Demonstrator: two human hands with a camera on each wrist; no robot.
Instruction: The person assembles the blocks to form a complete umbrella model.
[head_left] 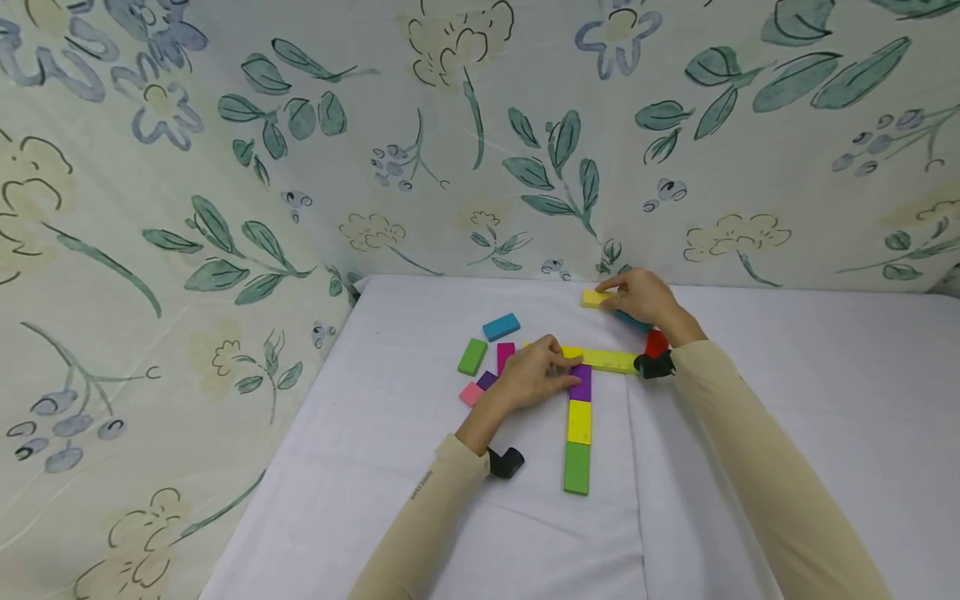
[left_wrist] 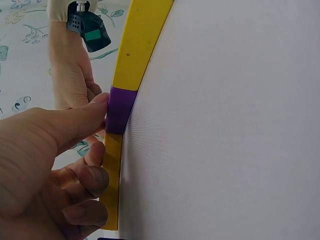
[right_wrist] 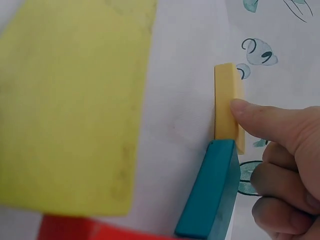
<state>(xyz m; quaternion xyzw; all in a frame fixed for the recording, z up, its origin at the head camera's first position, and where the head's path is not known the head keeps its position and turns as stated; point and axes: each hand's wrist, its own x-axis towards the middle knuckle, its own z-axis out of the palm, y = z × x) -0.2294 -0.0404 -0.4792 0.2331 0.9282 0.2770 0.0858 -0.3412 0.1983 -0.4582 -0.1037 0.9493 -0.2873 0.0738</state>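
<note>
In the head view my left hand (head_left: 534,373) rests its finger and thumb tips at a join in a line of blocks. Its thumb touches the side of the purple block (left_wrist: 121,110), with a yellow block (left_wrist: 134,50) at one end and another yellow block (left_wrist: 113,175) at the other, beside the bent fingers. My right hand (head_left: 643,297) pinches a light yellow block (head_left: 593,298) near the back edge. That block's end meets a teal block (right_wrist: 209,192), partly under the hand in the head view. Beyond it is a red block (head_left: 656,342).
Loose blocks lie left of the line: blue (head_left: 501,327), green (head_left: 472,357), magenta (head_left: 505,357), dark purple (head_left: 487,380) and pink (head_left: 471,393). A yellow-green block (head_left: 611,361) extends right. Another green block (head_left: 577,468) ends the column. Floral cloth (head_left: 450,192) hangs behind.
</note>
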